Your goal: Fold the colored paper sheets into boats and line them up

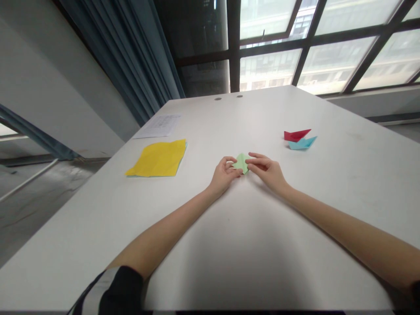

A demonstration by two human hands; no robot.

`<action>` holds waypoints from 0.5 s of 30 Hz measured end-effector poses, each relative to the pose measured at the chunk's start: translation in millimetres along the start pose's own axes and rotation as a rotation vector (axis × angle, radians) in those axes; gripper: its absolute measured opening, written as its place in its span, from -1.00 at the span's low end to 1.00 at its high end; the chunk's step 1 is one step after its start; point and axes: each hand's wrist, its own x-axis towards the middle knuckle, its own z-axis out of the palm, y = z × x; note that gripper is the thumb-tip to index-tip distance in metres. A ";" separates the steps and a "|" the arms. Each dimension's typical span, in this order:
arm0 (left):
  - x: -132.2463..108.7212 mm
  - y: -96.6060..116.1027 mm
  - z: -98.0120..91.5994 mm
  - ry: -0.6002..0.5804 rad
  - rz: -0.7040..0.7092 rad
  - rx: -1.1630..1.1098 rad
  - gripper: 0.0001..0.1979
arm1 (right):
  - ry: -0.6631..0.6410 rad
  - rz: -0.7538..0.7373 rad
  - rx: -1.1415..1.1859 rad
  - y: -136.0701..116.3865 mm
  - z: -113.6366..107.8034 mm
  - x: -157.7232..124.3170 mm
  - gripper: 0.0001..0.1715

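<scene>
A small folded piece of light green paper (241,162) lies on the white table (249,245) between my two hands. My left hand (224,174) pinches its left edge with curled fingers. From the other side, my right hand (266,170) presses and grips the paper with fingers held together. Both forearms stretch out over the table toward it.
A stack of coloured sheets with yellow on top (159,158) lies to the left, and a printed white sheet (159,126) lies behind it. A red folded paper boat (295,134) and a light blue one (302,143) sit at the right. Curtains and windows stand beyond the table's far edge.
</scene>
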 end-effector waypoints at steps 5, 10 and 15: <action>0.2 -0.5 -1.4 0.030 -0.021 -0.033 -0.46 | -0.029 0.070 0.069 2.7 3.1 0.0 -0.68; -0.7 1.2 -0.7 0.017 -0.050 0.037 -0.63 | 0.023 0.092 0.176 1.8 6.0 0.2 -0.58; -1.9 0.7 -2.0 0.011 -0.031 0.112 -0.76 | 0.033 0.103 0.128 -0.6 6.0 0.6 -0.59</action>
